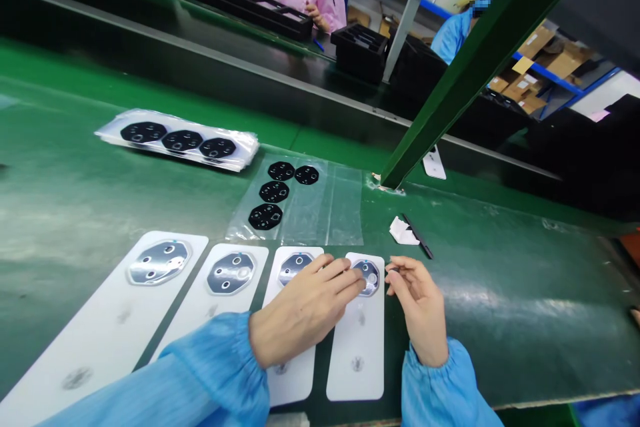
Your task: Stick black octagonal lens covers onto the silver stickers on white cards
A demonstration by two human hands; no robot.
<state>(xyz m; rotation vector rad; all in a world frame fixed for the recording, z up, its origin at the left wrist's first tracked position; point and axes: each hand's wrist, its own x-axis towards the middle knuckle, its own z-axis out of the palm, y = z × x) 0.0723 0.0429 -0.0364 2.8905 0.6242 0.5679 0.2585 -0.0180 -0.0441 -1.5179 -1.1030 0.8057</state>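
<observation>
1. Left hand (310,307): fingers loosely extended over the octagon (371,275) on the near row's rightmost panel (357,340); grip hidden.
2. Right hand (421,303): half-curled just right of it; any hold unclear.
3. Step, seemingly: working at the octagon; next calls for steady fingertips.

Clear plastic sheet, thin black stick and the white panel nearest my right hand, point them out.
Clear plastic sheet (305,210): head view, bare middle part.
Thin black stick (418,236): head view, middle of its length.
White panel (356,340): head view, middle of its face.
</observation>
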